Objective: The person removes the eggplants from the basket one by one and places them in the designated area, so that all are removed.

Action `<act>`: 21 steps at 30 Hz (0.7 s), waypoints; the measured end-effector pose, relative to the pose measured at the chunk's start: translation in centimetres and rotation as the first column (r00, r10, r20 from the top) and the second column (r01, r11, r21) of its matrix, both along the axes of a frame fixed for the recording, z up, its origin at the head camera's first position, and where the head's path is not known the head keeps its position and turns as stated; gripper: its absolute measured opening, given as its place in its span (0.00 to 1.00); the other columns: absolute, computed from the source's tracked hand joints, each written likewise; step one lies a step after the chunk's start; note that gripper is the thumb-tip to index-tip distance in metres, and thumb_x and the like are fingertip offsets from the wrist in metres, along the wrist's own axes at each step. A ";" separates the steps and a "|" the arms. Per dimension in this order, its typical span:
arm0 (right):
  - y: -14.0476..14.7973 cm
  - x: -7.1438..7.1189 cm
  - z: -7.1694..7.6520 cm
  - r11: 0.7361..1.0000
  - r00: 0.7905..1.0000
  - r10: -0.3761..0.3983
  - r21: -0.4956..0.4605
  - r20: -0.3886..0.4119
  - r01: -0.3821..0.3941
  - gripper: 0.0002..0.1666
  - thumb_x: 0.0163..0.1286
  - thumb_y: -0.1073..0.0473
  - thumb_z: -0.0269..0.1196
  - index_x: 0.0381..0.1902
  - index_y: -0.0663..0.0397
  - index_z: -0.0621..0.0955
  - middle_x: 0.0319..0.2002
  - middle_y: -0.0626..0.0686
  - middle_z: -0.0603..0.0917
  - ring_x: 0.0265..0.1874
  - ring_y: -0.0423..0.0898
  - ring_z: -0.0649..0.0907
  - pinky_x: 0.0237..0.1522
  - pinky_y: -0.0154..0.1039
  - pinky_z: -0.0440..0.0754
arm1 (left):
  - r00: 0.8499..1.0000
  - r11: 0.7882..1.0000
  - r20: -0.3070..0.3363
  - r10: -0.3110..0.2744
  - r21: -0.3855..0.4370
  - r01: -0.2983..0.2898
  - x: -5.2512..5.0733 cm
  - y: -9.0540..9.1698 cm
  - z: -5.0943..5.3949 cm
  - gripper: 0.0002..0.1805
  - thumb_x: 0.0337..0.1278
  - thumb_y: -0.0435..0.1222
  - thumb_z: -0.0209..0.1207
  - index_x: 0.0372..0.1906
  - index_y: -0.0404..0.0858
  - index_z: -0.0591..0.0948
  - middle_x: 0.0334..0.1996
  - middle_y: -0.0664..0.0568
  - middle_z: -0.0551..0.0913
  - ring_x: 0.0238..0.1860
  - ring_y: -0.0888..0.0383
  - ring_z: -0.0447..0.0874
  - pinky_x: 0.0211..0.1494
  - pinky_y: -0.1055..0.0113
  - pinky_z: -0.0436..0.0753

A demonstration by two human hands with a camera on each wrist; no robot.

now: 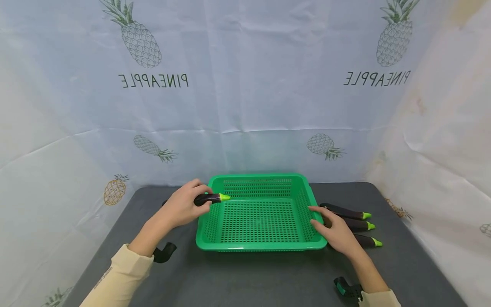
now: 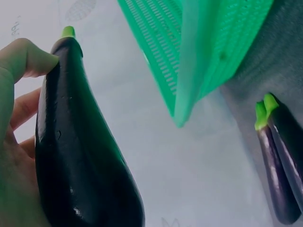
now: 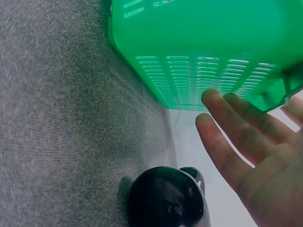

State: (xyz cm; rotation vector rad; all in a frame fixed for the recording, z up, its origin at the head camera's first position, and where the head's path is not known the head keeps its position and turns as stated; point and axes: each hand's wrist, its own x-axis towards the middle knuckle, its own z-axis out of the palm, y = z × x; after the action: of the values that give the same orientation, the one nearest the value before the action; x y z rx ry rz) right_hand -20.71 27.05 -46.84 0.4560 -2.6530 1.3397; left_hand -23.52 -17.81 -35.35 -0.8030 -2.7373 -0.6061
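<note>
My left hand (image 1: 186,204) holds a dark purple eggplant (image 1: 206,199) with a bright green stem end, over the left rim of a green plastic basket (image 1: 261,247). In the left wrist view, the thumb presses near the neck of that eggplant (image 2: 80,137), and fingers show behind it. At the basket's right rim rests my right hand (image 1: 337,232), with its fingertips over the edge. The right wrist view shows straight, spread fingers (image 3: 236,127) beside the basket's slotted outer wall (image 3: 203,75). No eggplant lies inside the basket.
Three eggplants (image 1: 354,213) lie right of the basket, partly behind my right hand. Two more eggplants (image 2: 279,165) lie on the dark grey table (image 1: 245,277) in the left wrist view. A pineapple-print cloth (image 1: 245,98) hangs behind the table and at both sides.
</note>
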 end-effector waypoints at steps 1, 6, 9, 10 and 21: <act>0.0 0.0 0.0 1.000 1.000 0.000 -0.001 0.000 0.000 0.28 0.78 0.51 0.60 0.71 0.50 0.74 0.70 0.64 0.72 0.66 0.67 0.73 0.53 0.62 0.78 | 1.000 1.000 0.006 0.006 0.009 -0.006 0.1 -0.2 -0.1 0.11 0.62 0.36 0.64 0.48 0.41 0.86 0.40 0.54 0.76 0.32 0.60 0.70 0.34 0.62 0.73; 0.0 0.0 0.0 1.000 1.000 0.004 -0.006 0.006 -0.004 0.28 0.78 0.51 0.60 0.72 0.51 0.74 0.70 0.64 0.71 0.68 0.69 0.70 0.56 0.66 0.76 | 0.999 0.999 0.026 0.034 0.039 -0.035 0.3 -1.5 -0.4 0.12 0.63 0.35 0.64 0.50 0.41 0.85 0.40 0.53 0.76 0.33 0.59 0.71 0.35 0.62 0.74; -0.1 0.0 0.1 1.000 1.000 0.004 -0.007 0.005 -0.004 0.28 0.78 0.51 0.60 0.72 0.52 0.74 0.70 0.64 0.71 0.67 0.68 0.71 0.56 0.65 0.77 | 0.999 0.997 0.016 0.052 0.053 -0.052 0.6 -2.4 -0.5 0.11 0.63 0.35 0.64 0.50 0.41 0.85 0.40 0.53 0.76 0.33 0.59 0.71 0.35 0.61 0.74; -0.1 0.0 0.0 1.000 1.000 0.005 -0.007 0.005 -0.005 0.28 0.78 0.51 0.60 0.72 0.52 0.73 0.70 0.64 0.71 0.67 0.68 0.72 0.54 0.64 0.78 | 0.998 0.997 0.013 0.059 0.058 -0.060 0.7 -2.7 -0.5 0.11 0.63 0.34 0.64 0.49 0.41 0.85 0.39 0.53 0.76 0.33 0.59 0.71 0.35 0.61 0.74; -0.1 0.0 0.1 1.000 1.000 0.002 -0.011 0.008 -0.002 0.28 0.78 0.51 0.61 0.72 0.50 0.74 0.70 0.63 0.72 0.65 0.65 0.75 0.51 0.58 0.78 | 0.991 0.986 0.020 0.129 0.107 -0.130 1.0 -5.4 -2.6 0.10 0.63 0.32 0.65 0.48 0.39 0.85 0.41 0.51 0.78 0.38 0.56 0.75 0.38 0.56 0.76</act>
State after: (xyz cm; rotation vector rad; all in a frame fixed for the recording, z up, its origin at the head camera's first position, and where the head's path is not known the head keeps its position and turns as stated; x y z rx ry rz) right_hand -20.67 26.95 -46.76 0.4533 -2.6515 1.3586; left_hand -22.52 -23.22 -37.93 -0.5926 -2.7153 -0.7271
